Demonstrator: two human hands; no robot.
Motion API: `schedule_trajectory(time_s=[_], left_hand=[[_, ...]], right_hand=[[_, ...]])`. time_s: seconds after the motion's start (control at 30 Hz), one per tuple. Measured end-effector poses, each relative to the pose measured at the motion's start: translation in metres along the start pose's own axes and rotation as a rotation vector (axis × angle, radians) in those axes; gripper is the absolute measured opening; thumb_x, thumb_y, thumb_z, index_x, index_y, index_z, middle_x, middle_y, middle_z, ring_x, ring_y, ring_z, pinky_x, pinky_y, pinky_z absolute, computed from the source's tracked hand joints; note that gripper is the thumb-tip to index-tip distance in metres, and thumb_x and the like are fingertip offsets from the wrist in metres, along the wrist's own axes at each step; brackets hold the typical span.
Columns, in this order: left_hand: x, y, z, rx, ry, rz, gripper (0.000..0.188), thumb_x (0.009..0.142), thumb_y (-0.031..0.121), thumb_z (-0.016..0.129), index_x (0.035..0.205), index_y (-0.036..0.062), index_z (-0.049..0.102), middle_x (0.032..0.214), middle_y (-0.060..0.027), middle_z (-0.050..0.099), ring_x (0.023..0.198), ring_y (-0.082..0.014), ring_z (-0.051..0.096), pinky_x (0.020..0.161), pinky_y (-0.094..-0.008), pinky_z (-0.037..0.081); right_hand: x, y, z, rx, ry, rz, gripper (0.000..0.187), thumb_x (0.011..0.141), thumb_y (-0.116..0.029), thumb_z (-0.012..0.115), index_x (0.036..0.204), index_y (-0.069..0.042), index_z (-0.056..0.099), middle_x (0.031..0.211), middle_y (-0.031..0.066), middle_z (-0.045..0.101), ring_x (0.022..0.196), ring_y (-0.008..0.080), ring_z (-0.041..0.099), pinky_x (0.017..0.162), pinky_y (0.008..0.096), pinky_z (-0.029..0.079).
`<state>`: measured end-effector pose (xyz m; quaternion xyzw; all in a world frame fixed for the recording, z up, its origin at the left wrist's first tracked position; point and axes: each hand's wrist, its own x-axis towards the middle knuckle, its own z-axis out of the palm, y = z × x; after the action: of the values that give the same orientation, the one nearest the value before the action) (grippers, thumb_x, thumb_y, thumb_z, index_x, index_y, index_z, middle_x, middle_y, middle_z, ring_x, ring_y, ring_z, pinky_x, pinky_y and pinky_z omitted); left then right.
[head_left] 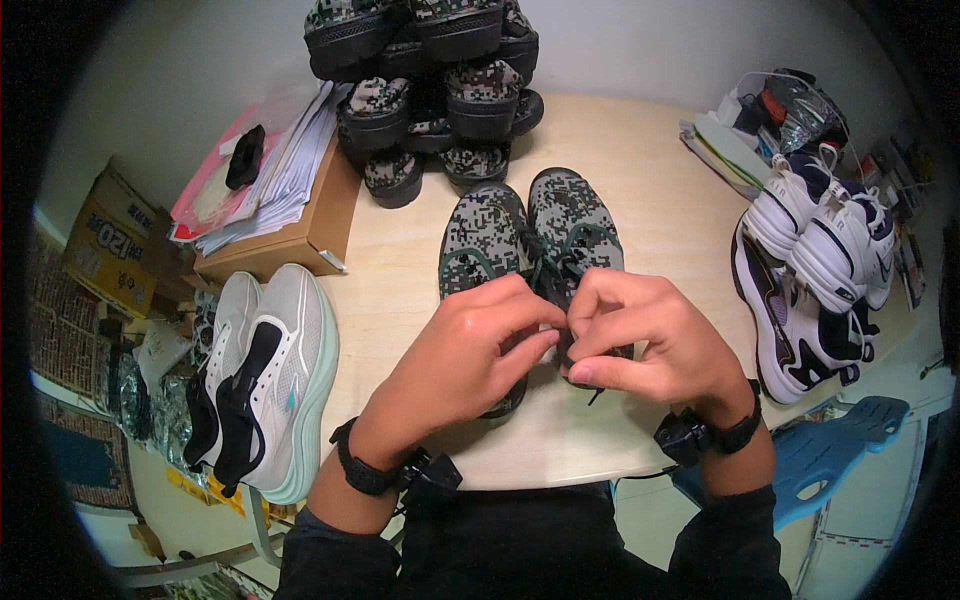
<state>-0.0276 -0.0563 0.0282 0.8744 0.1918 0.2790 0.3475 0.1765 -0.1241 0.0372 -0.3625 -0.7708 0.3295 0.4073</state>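
Note:
A pair of camouflage-print shoes stands side by side on the table in front of me, toes pointing away: the left shoe (482, 228) and the right shoe (575, 212). Black shoelaces (543, 272) run between them, down toward my fingers. My left hand (485, 345) is closed in a pinch over the left shoe's opening, on a lace. Over the right shoe, my right hand (650, 340) pinches too, thumb against curled fingers, with a lace end showing below it. The fingertips of both hands nearly meet, and they hide most of the lace between them.
Stacked camouflage shoes (430, 110) rise at the back of the table (660, 200). Grey-white sneakers (275, 380) stand at the left edge, beside a cardboard box (325, 225) topped with papers. White-and-black sneakers (800, 310) are piled on the right. A blue chair (840, 450) is beyond the right edge.

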Motion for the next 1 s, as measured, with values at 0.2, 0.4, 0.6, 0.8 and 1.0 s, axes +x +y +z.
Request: schedule_trajectory(time_s=[0.2,0.4,0.6,0.8,1.0], left_hand=[[0.002,-0.001,0.000,-0.049,0.043,-0.101,0.008,0.085,0.007,0.062,0.087,-0.0007,0.061,0.076,-0.0130,0.061,0.064,-0.0285,0.060,0.059,-0.0336,0.048],[0.000,-0.005,0.007,-0.278,0.300,-0.413,0.022,0.090,0.015,0.065,0.076,-0.0020,0.065,0.062,-0.0051,0.063,0.056,-0.0046,0.055,0.051,-0.0222,0.042],[0.006,-0.025,0.001,-0.808,0.402,-0.498,0.007,0.089,0.002,0.062,0.087,-0.0009,0.055,0.078,-0.0096,0.065,0.055,-0.0124,0.060,0.047,-0.0215,0.047],[0.002,-0.023,-0.009,-0.733,0.126,-0.573,0.013,0.093,0.007,0.057,0.104,0.0020,0.055,0.082,-0.0053,0.063,0.053,-0.0078,0.054,0.046,-0.0197,0.042],[0.006,-0.004,-0.002,-0.168,0.024,-0.579,0.014,0.092,0.011,0.060,0.093,-0.0017,0.064,0.077,0.0031,0.060,0.072,-0.0047,0.052,0.066,-0.0211,0.045]], right_hand=[[0.000,0.010,-0.009,-0.090,0.097,0.024,0.013,0.084,-0.013,0.066,0.084,0.000,0.065,0.078,0.0083,0.057,0.069,0.0202,0.055,0.064,0.0304,0.045],[0.002,0.016,0.005,-0.288,0.310,0.283,0.015,0.085,-0.015,0.065,0.090,0.000,0.066,0.080,0.0132,0.059,0.072,0.0292,0.059,0.067,0.0366,0.048],[-0.001,0.017,0.005,-0.502,0.218,0.325,0.014,0.082,-0.014,0.066,0.087,0.000,0.065,0.081,0.0167,0.063,0.076,0.0364,0.061,0.069,0.0426,0.049],[0.002,0.016,0.007,-0.505,0.184,0.243,0.013,0.083,-0.013,0.065,0.084,-0.001,0.065,0.079,0.0162,0.063,0.074,0.0351,0.061,0.068,0.0425,0.048],[0.000,0.018,0.007,-0.553,0.179,0.111,0.012,0.083,-0.014,0.065,0.083,-0.002,0.065,0.075,0.0127,0.060,0.074,0.0317,0.059,0.067,0.0407,0.047]])
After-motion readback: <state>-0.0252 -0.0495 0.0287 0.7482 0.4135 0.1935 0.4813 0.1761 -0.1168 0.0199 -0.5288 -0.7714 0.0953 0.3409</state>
